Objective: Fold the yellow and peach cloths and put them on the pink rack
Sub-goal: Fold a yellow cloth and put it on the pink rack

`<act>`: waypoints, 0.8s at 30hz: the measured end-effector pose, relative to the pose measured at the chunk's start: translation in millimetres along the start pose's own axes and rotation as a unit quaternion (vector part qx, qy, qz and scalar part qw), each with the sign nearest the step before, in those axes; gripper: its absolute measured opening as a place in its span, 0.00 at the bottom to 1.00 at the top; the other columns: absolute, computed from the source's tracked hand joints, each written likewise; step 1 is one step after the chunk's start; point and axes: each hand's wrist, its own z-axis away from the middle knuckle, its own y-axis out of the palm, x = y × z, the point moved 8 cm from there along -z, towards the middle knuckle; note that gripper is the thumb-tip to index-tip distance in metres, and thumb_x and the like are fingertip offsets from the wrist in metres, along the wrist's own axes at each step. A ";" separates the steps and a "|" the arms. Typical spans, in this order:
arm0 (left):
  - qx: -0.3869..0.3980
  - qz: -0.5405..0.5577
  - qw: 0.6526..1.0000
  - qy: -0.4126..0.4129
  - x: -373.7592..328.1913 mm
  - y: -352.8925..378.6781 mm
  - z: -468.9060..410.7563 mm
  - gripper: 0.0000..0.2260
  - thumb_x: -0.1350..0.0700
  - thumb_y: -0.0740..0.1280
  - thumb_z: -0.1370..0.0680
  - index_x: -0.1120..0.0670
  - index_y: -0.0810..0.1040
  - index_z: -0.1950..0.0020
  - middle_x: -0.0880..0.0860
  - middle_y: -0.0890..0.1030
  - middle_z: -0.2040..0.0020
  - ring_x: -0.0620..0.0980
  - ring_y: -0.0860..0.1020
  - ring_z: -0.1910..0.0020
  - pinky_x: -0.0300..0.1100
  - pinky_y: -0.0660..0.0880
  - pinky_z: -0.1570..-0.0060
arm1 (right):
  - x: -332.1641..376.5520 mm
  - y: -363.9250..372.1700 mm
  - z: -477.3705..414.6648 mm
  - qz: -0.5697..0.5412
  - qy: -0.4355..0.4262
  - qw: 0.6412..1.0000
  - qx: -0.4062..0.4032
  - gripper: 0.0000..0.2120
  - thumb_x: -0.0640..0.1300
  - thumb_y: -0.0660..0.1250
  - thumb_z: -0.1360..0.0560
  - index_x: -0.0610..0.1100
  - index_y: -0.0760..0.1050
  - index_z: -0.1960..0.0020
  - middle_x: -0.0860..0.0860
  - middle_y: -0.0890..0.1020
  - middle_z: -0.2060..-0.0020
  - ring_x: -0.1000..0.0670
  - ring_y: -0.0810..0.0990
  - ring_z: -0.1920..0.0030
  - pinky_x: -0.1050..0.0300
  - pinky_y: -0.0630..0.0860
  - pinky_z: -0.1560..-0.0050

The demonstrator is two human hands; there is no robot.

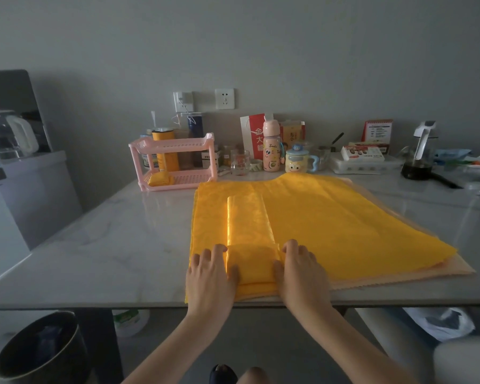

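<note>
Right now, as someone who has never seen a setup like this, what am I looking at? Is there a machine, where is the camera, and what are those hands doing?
There is no machine here: these are a person's two bare hands. The one picture comes from a camera worn on the person's head, looking forward and down. On the grey table lies a spread yellow cloth, with a peach cloth underneath showing at its near and right edges. On top lies a narrow folded yellow strip. The left hand and right hand press either side of its turned-over near end. Nothing is lifted. Behind stands the pink rack, with a folded yellow cloth on its lower shelf, and beside it a pink bottle.
</note>
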 end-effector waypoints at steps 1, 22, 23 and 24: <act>-0.008 -0.006 0.999 0.032 -4.2 -0.5 -0.2 0.16 0.52 0.62 0.22 0.51 0.67 0.34 0.50 0.73 0.41 0.52 0.69 0.40 0.42 0.67 0.44 | 5.0 -2.1 0.3 0.009 -0.018 1.000 -0.020 0.14 0.37 0.74 0.35 0.42 0.73 0.53 0.48 0.78 0.61 0.48 0.78 0.62 0.58 0.71 0.67; 0.144 -0.038 0.982 0.118 -7.8 22.0 -5.8 0.18 0.54 0.53 0.19 0.52 0.60 0.29 0.47 0.66 0.29 0.48 0.58 0.28 0.42 0.56 0.31 | 31.0 39.7 9.3 0.052 -0.167 0.965 0.193 0.45 0.69 0.32 0.35 0.43 0.64 0.33 0.46 0.65 0.30 0.47 0.60 0.28 0.41 0.49 0.30; 0.145 -0.029 0.983 0.108 -7.7 21.0 -7.5 0.16 0.53 0.53 0.19 0.51 0.62 0.31 0.47 0.69 0.32 0.49 0.60 0.30 0.42 0.57 0.34 | 31.3 39.3 5.0 0.053 -0.164 0.963 0.207 0.40 0.67 0.35 0.35 0.44 0.66 0.36 0.47 0.68 0.33 0.47 0.63 0.31 0.42 0.50 0.30; 0.147 -0.025 0.984 0.100 -8.0 20.4 -9.3 0.14 0.52 0.52 0.19 0.51 0.64 0.33 0.47 0.71 0.34 0.49 0.61 0.32 0.41 0.59 0.36 | 30.8 38.6 1.0 0.053 -0.156 0.960 0.228 0.34 0.64 0.40 0.32 0.44 0.68 0.39 0.47 0.69 0.35 0.47 0.65 0.32 0.42 0.51 0.31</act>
